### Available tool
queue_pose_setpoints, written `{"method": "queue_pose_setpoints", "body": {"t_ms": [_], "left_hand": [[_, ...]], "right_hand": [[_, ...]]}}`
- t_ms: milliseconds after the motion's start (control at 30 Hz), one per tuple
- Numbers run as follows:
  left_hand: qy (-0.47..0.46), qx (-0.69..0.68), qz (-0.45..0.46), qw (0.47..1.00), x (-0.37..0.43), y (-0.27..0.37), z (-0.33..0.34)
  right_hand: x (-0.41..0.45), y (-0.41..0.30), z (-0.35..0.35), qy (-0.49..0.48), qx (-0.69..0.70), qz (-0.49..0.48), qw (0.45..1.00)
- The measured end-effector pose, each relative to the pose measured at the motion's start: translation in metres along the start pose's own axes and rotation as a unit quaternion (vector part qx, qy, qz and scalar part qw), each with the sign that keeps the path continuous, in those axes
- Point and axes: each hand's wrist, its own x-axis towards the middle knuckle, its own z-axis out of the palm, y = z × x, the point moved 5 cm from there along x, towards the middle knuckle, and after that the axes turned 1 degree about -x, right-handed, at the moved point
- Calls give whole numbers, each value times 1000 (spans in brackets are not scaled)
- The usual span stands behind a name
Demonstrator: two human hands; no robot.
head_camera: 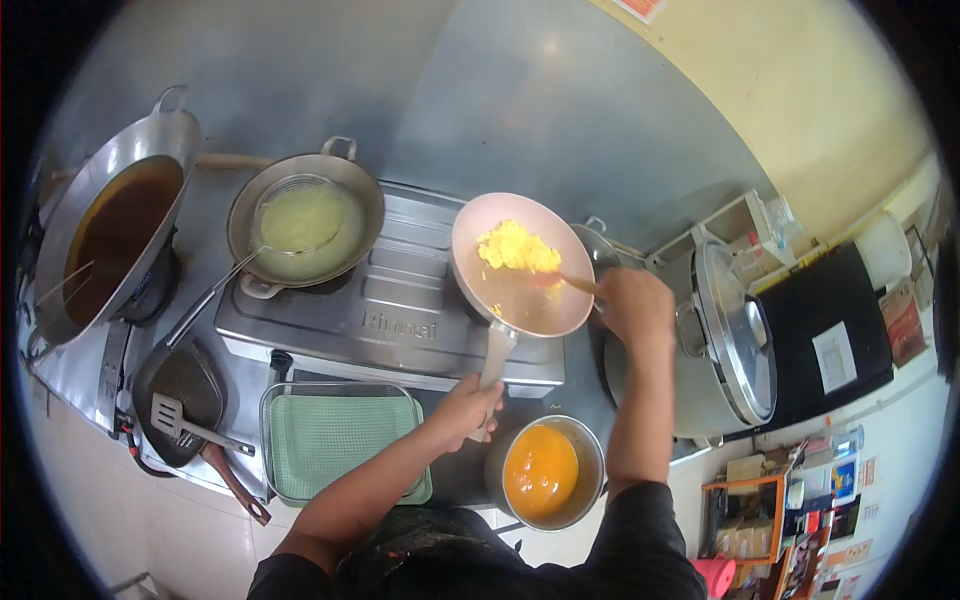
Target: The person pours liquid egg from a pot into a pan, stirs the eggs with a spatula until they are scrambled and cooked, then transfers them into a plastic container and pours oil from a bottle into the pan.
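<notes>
My left hand is closed around the pale handle of a pink-lined frying pan above the right side of a Rinnai gas stove. Yellow scrambled egg lies in the upper part of the pan. In my right hand is a spatula with a wooden handle and a reddish head, which reaches into the pan below the egg. A metal pot of orange beaten egg stands near my body, between my forearms.
Left of the pan, a wok holds yellowish liquid and a wire skimmer. A large wok of brown liquid stands far left. Nearer are a dark pan with a slotted turner and a green basket. A tall lidded pot stands right.
</notes>
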Motion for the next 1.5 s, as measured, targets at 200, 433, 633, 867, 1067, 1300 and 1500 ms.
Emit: {"method": "queue_pose_setpoints", "body": {"t_ms": [200,433,633,867,1067,1300,1500], "left_hand": [[-7,-106,-31,994,-1,-1,4],[-2,-128,-22,992,2,-4,2],[-18,-111,-17,994,3,-3,5],[-7,-84,-31,996,-4,4,6],[-1,-84,-33,996,-2,4,1],[-8,-78,-30,997,0,3,1],[-6,-66,-29,997,-2,3,3]], "right_hand": [[-13,-42,8,-68,-103,-95,988],[14,-35,5,-4,-75,-111,991],[0,22,51,-75,-4,15,997],[24,45,147,-170,465,126,859],[-8,5,36,-11,248,-35,968],[-32,2,-10,27,168,-46,984],[-39,-5,-2,-2,114,-93,989]]}}
